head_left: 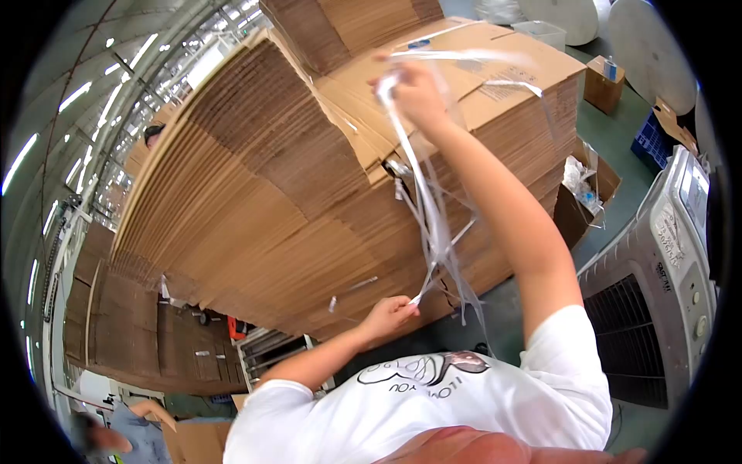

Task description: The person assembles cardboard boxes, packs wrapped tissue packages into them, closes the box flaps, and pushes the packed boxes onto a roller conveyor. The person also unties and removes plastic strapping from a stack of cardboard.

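Translucent white plastic strapping (437,232) hangs in a loose tangle in front of a large pile of flattened cardboard boxes (255,170). My right hand (413,97), raised over the top of the pile, is closed around the upper part of the strapping; one length blurs off to the right. Lower down, near my chest, my left hand (390,317) pinches a lower piece of the same strapping. Several thin ends dangle between and below my hands. Another white strap (514,85) lies across the top cardboard sheet on the right.
To the right stands a grey air cooler (657,271). Beyond the pile's right end are an open carton with plastic scraps (583,189), a small box (604,83) and a blue crate (653,143). A co-worker (135,433) is at the lower left beside cardboard.
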`<act>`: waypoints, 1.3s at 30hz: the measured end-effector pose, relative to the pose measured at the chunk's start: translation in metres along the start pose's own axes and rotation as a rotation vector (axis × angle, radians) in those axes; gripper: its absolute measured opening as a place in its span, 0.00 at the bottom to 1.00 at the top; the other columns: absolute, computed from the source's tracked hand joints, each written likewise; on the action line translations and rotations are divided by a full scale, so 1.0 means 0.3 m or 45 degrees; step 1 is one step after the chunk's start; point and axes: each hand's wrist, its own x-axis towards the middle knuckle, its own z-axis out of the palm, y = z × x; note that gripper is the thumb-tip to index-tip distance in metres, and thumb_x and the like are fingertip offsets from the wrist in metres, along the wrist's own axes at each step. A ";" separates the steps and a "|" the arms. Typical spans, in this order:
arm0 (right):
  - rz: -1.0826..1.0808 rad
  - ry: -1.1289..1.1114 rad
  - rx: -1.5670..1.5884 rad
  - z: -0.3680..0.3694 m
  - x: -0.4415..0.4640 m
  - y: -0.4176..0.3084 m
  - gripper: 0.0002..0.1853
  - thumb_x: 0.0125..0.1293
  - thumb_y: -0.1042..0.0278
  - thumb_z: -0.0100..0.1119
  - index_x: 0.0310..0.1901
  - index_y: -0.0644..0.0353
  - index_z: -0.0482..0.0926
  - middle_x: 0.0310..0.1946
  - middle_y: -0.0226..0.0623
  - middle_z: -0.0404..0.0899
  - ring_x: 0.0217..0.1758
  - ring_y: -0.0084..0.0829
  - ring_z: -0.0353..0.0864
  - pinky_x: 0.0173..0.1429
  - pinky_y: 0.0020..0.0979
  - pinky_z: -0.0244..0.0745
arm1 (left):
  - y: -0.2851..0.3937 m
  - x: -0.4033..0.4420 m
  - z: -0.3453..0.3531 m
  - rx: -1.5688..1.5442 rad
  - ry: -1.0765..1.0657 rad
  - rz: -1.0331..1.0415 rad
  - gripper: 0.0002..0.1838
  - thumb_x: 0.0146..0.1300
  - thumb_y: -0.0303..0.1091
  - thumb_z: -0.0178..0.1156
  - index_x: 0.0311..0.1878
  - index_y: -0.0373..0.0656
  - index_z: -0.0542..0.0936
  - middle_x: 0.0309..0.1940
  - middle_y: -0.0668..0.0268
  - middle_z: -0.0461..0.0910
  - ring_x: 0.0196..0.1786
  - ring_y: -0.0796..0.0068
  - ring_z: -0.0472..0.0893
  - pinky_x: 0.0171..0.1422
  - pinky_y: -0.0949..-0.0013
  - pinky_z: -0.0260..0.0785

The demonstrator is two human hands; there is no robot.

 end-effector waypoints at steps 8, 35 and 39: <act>0.192 -0.146 -0.379 0.310 0.104 0.317 0.17 0.66 0.57 0.52 0.41 0.63 0.81 0.33 0.46 0.83 0.39 0.41 0.81 0.45 0.37 0.74 | 0.116 -0.066 -0.017 -0.083 0.380 0.207 0.10 0.71 0.36 0.56 0.40 0.39 0.79 0.26 0.78 0.72 0.28 0.90 0.67 0.31 0.82 0.59; 1.012 -0.617 -1.297 -0.323 -1.245 -0.207 0.15 0.55 0.72 0.58 0.46 0.62 0.76 0.40 0.53 0.81 0.45 0.51 0.82 0.48 0.45 0.76 | 0.157 0.376 0.444 -0.165 -0.786 0.998 0.68 0.40 0.48 0.80 0.77 0.44 0.42 0.72 0.58 0.56 0.64 0.64 0.68 0.68 0.60 0.61; 0.562 0.258 -0.872 -0.290 -0.966 -0.227 0.12 0.59 0.73 0.52 0.44 0.63 0.76 0.34 0.46 0.80 0.38 0.43 0.81 0.45 0.39 0.75 | 0.264 0.341 0.399 -1.185 -0.965 0.453 0.48 0.52 0.44 0.74 0.71 0.43 0.56 0.65 0.62 0.66 0.66 0.66 0.69 0.70 0.59 0.63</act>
